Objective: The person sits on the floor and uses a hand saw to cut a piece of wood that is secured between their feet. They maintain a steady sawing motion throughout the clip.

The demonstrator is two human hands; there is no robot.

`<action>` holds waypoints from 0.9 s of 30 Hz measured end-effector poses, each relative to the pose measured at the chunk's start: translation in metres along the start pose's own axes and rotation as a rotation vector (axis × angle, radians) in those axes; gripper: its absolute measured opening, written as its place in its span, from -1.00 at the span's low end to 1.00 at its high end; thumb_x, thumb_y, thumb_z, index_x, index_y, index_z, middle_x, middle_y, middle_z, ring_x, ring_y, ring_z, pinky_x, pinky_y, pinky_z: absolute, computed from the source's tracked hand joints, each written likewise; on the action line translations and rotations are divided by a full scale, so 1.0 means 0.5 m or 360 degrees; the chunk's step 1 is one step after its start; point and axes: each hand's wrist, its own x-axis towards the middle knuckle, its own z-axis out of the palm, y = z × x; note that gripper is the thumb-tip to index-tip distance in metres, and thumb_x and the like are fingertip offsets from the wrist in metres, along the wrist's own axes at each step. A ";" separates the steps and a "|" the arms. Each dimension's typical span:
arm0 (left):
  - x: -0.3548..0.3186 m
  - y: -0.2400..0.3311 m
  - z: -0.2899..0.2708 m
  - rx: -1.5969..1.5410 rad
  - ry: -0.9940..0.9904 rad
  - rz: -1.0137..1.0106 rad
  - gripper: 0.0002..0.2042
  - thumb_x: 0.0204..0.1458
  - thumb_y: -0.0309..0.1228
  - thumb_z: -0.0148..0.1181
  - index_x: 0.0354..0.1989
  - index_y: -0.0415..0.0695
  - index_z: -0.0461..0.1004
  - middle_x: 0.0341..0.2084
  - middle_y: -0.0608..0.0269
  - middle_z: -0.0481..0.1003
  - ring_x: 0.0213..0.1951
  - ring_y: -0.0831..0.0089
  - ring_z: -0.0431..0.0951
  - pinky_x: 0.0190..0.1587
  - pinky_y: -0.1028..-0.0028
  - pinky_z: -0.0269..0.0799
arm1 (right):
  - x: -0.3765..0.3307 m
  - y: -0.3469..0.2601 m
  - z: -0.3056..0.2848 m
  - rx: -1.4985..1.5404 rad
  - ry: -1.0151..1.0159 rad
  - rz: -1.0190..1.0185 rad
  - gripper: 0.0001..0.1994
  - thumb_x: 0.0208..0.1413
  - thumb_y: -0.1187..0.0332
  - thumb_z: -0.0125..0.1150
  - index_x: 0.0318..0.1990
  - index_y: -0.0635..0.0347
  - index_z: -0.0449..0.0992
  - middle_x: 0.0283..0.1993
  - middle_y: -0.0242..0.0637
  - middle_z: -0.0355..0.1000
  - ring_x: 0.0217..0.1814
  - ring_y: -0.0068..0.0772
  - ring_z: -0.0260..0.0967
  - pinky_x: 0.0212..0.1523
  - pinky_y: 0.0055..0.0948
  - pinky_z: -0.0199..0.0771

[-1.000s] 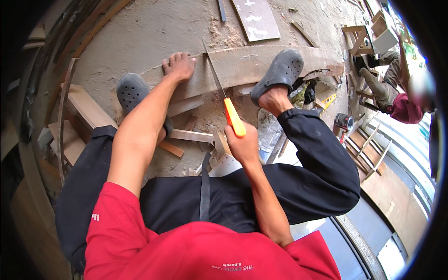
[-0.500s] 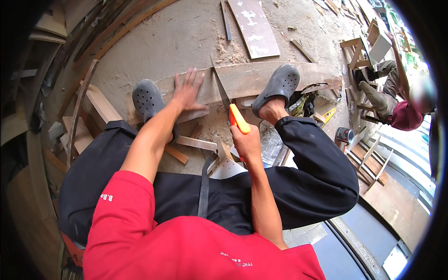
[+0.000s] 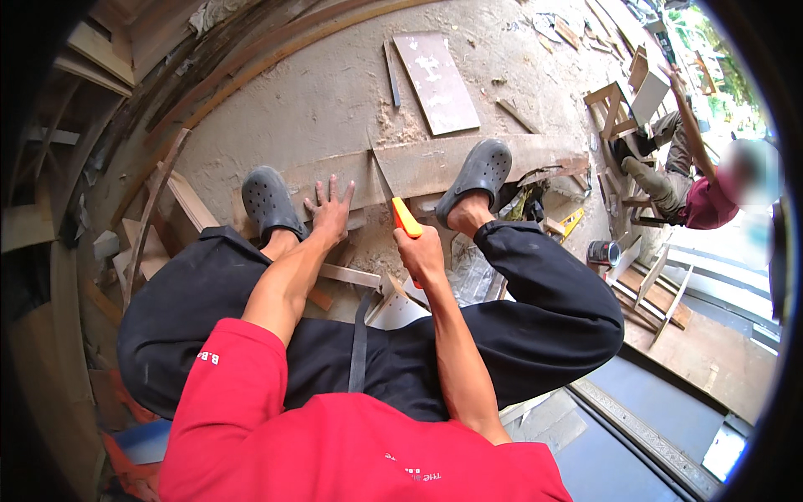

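A long wooden board (image 3: pixel 422 165) lies crosswise on the ground under my two feet, each in a grey clog (image 3: pixel 269 199). My left hand (image 3: pixel 331 213) rests at the board's near edge beside the left clog, fingers spread and holding nothing. In my right hand (image 3: pixel 420 255) is the orange-and-yellow handle of a handsaw (image 3: pixel 383 177), fingers wrapped round it. The saw's blade slants up and away across the board between my feet, its tip past the far edge. How deep the blade sits in the wood I cannot tell.
Beyond the board lie a stained flat panel (image 3: pixel 437 82) and a narrow dark strip (image 3: pixel 391 75). Wood offcuts (image 3: pixel 350 276) are scattered below my hands. At right stand a paint can (image 3: pixel 603 253) and a seated person (image 3: pixel 690 180) by wooden pieces. Curved timber lines the left.
My right hand and the saw have moved forward, away from me. My left hand has drawn back toward me to the board's near edge. The whole view has shifted slightly.
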 end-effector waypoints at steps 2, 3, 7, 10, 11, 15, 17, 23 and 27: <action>-0.001 0.003 -0.007 -0.0014 -0.0004 0.0009 0.20 -0.29 -0.33 0.53 0.50 0.26 -0.28 0.48 -0.08 -0.34 0.44 -0.31 -0.28 0.25 -0.45 -0.05 | 0.008 0.006 0.001 0.0005 -0.0015 -0.0029 -0.69 0.05 0.31 0.19 -0.63 0.32 0.39 -0.74 -0.40 0.29 -0.76 -0.54 0.23 -0.70 -0.42 0.20; 0.004 0.001 -0.013 -0.0036 0.0015 0.0024 0.21 -0.31 -0.34 0.54 0.49 0.27 -0.26 0.48 -0.07 -0.34 0.44 -0.31 -0.27 0.25 -0.46 -0.05 | 0.013 0.007 0.000 0.0006 -0.0021 -0.0043 -0.69 0.05 0.31 0.19 -0.63 0.32 0.39 -0.74 -0.40 0.29 -0.75 -0.54 0.23 -0.69 -0.41 0.21; 0.024 -0.029 -0.028 -0.0046 0.0073 0.0103 0.24 -0.39 -0.34 0.59 0.49 0.26 -0.21 0.48 -0.05 -0.28 0.44 -0.29 -0.24 0.22 -0.47 -0.02 | 0.031 -0.008 0.006 -0.0037 -0.0035 0.0049 -0.67 -0.03 0.23 0.19 -0.49 0.43 0.50 -0.60 0.07 0.43 -0.53 -0.06 0.47 -0.41 -0.16 0.39; 0.030 -0.022 -0.052 0.0063 0.0129 0.0136 0.17 -0.34 -0.23 0.57 0.48 0.22 -0.15 0.46 -0.04 -0.19 0.44 -0.22 -0.18 0.25 -0.41 0.01 | 0.044 0.001 0.002 0.0021 0.0008 0.0042 -0.68 -0.01 0.24 0.19 -0.49 0.44 0.49 -0.63 0.02 0.42 -0.58 -0.16 0.42 -0.43 -0.19 0.37; 0.021 -0.019 -0.056 0.0106 0.0130 0.0132 0.14 -0.31 -0.18 0.55 0.48 0.20 -0.12 0.46 -0.03 -0.15 0.44 -0.18 -0.15 0.26 -0.38 0.02 | 0.040 0.005 0.005 0.0071 0.0004 0.0070 -0.68 -0.01 0.25 0.19 -0.49 0.44 0.48 -0.63 0.00 0.41 -0.59 -0.20 0.39 -0.44 -0.20 0.36; 0.076 -0.043 -0.075 -0.0169 0.0111 0.0197 0.03 -0.22 0.09 0.41 0.45 0.15 -0.03 0.43 -0.05 -0.08 0.45 -0.05 -0.11 0.34 -0.20 0.01 | 0.020 -0.010 0.016 0.0268 -0.0070 0.0169 -0.71 0.04 0.26 0.24 -0.48 0.38 0.46 -0.66 -0.24 0.35 -0.62 -0.43 0.28 -0.50 -0.31 0.30; 0.131 -0.051 -0.069 -0.0045 0.0270 0.0148 0.02 -0.21 0.19 0.35 0.45 0.13 -0.01 0.42 -0.05 -0.05 0.46 0.01 -0.11 0.39 -0.14 -0.08 | -0.002 -0.045 0.019 0.0343 -0.0115 0.0174 -0.70 0.06 0.24 0.28 -0.47 0.33 0.46 -0.67 -0.35 0.32 -0.62 -0.49 0.27 -0.51 -0.36 0.28; 0.189 -0.034 -0.119 -0.0013 0.0084 0.0136 0.20 -0.33 0.28 0.41 0.49 0.16 -0.16 0.42 0.04 -0.01 0.45 0.04 -0.12 0.40 -0.24 -0.28 | -0.034 -0.009 0.064 0.0306 0.0062 -0.0001 -0.71 0.21 0.20 0.26 -0.40 0.25 0.46 -0.62 -0.45 0.33 -0.62 -0.63 0.23 -0.55 -0.51 0.25; 0.200 -0.040 -0.140 -0.0042 -0.0107 0.0126 0.30 -0.45 0.37 0.40 0.49 0.19 -0.22 0.42 0.07 -0.01 0.45 0.04 -0.10 0.37 -0.30 -0.22 | -0.040 -0.050 0.063 0.0125 0.0056 -0.0039 -0.66 0.20 0.20 0.24 -0.45 0.33 0.45 -0.64 -0.33 0.29 -0.59 -0.50 0.15 -0.49 -0.37 0.23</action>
